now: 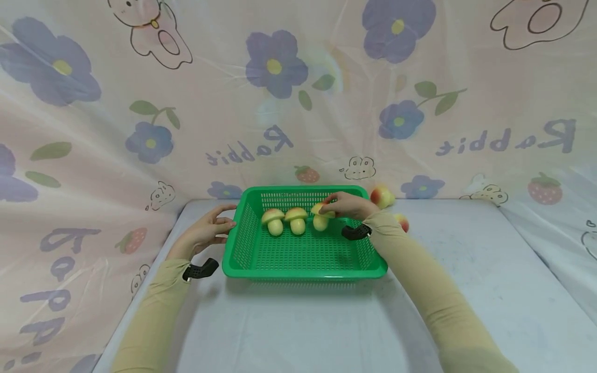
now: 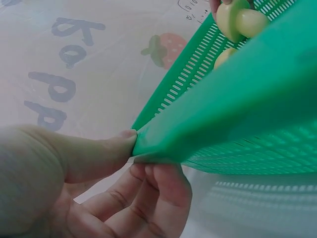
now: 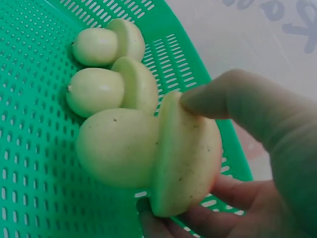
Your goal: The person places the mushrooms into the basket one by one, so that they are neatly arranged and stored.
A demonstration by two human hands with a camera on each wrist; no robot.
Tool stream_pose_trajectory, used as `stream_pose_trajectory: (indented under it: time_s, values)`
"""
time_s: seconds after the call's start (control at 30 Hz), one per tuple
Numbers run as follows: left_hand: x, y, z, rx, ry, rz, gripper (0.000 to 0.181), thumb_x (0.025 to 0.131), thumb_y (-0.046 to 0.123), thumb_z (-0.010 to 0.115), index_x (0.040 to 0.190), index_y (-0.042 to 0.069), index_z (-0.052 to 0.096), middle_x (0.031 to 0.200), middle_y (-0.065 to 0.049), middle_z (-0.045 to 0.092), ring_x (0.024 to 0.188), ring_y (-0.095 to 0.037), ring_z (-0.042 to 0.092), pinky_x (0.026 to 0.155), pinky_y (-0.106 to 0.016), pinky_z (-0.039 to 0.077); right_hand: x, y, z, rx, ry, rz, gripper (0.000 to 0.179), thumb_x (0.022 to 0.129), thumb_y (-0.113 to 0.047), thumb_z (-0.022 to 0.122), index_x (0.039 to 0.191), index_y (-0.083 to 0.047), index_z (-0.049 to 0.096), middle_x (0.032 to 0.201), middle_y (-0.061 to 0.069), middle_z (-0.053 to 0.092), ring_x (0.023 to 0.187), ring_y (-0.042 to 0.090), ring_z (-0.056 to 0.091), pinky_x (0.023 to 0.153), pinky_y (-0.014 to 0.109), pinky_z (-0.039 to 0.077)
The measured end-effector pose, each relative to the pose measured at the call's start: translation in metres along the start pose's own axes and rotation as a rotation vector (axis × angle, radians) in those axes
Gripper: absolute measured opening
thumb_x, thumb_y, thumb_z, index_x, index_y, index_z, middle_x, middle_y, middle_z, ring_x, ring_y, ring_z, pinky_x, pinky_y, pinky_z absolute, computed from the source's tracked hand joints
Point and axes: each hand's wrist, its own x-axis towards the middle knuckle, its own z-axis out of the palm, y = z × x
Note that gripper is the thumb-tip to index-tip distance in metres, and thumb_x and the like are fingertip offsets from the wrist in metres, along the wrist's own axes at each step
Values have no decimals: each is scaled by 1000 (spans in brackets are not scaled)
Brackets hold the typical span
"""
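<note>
A green plastic basket (image 1: 305, 273) with slotted walls stands on the table. My left hand (image 1: 202, 233) pinches its left rim, thumb on top and fingers curled below, as the left wrist view shows. Inside the basket my right hand (image 1: 347, 204) grips a toy mushroom (image 3: 185, 158) by its cap, with the pale stem pointing toward the near side. Two more mushrooms, one at the far left (image 1: 274, 221) and one beside it (image 1: 296, 220), lie side by side along the back wall. Their caps are yellow with a reddish top.
Behind the right forearm, outside the basket, are a red-and-yellow rounded object (image 1: 381, 197) and another, partly hidden by the sleeve (image 1: 402, 221). A printed cloth (image 1: 326, 129) hangs behind the white table (image 1: 298, 326). A black wrist device (image 1: 200, 269) sits at each cuff.
</note>
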Motion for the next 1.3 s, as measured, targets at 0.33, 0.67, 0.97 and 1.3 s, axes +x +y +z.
stream_pose_trajectory:
  time_s: [0.33,0.67,0.97,1.3]
  values:
    - [0,0,1,0,-4,1,64,99,13,56,152,16,21,106,-13,58,83,-20,62,69,-33,54,3,5,8,-34,29,20,40,88,-15,66,118,8,55,102,8,53,84,17,48,94,47,43]
    - [-2,0,1,-1,8,1,64,99,15,55,152,16,21,108,-14,58,83,-20,62,71,-34,55,7,3,10,-94,41,24,30,89,-18,69,108,5,67,86,3,60,76,18,49,89,49,44]
    - [-2,0,1,2,11,-8,65,99,16,56,153,17,21,108,-14,58,84,-20,62,71,-34,55,9,6,10,-151,50,42,46,90,-20,67,124,8,57,121,19,58,99,23,57,95,47,46]
    - [0,1,1,-3,4,-8,63,99,16,56,152,18,22,107,-13,58,84,-20,62,72,-34,54,6,6,10,-146,59,49,50,91,-24,67,127,8,54,125,20,55,107,27,56,94,42,47]
